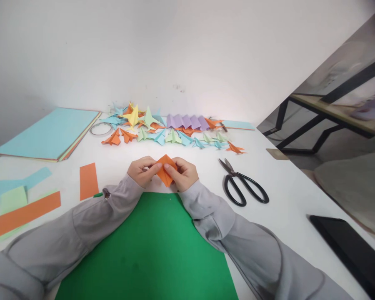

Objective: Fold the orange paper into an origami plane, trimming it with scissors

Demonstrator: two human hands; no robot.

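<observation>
A small piece of orange origami paper (pixel 166 176), folded to a diamond shape, is held up between my two hands. My left hand (pixel 143 169) pinches its left side between thumb and fingers. On the other side, my right hand (pixel 185 171) grips it, the thumb lying across its front face. Crease lines show on the paper; its back is hidden. Below the hands, a green sheet (pixel 143 250) lies on the white table, partly under my forearms.
Black-handled scissors (pixel 237 183) lie partly open at the right, with a black tablet-like device (pixel 350 250) nearer. Folded paper figures (pixel 173 136) line the wall side. Orange strips (pixel 88 181) and a stack of coloured sheets (pixel 50 131) are at the left. A wire ring (pixel 101 129) lies beside the stack.
</observation>
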